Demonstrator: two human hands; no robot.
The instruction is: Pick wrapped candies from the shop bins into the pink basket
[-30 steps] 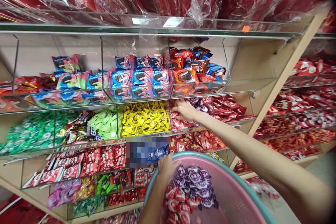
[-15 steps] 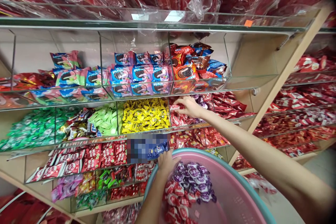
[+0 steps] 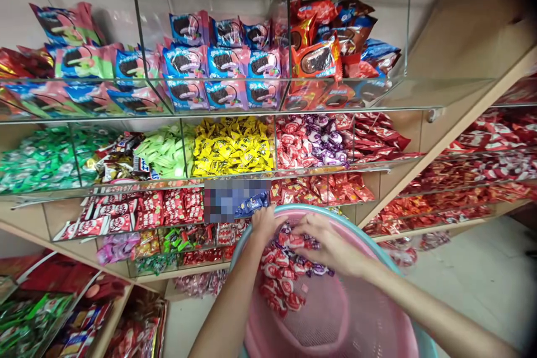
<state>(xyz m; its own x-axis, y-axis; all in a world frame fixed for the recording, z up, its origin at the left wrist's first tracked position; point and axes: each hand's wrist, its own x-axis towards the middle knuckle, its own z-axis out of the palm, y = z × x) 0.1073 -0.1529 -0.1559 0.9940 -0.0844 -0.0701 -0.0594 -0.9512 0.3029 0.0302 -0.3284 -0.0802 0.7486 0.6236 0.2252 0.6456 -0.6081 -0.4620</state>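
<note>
My left hand (image 3: 265,222) grips the near-shelf rim of a pink plastic basket (image 3: 377,305), which sits inside a teal basin (image 3: 425,341). My right hand (image 3: 329,243) is down inside the basket, its fingers curled round several red-wrapped candies (image 3: 298,239); how many is hidden. Beneath and beside it lie more red-wrapped candies (image 3: 279,279) and purple-wrapped candies (image 3: 323,270), heaped on the left side of the basket floor. The same red candies (image 3: 291,142) and purple candies (image 3: 325,137) fill a glass shelf compartment beyond the basket.
Glass dividers separate yellow-wrapped candies (image 3: 235,148), light green packets (image 3: 163,151) and dark green candies (image 3: 36,159). Packaged cookies (image 3: 226,61) stand on the shelf above. A wooden side panel (image 3: 457,140) slants at the right. Low boxes of sweets (image 3: 37,319) stand at lower left.
My right hand has moved from the red-candy compartment on the shelf down into the basket. My left hand stays on the rim. The view has tilted lower.
</note>
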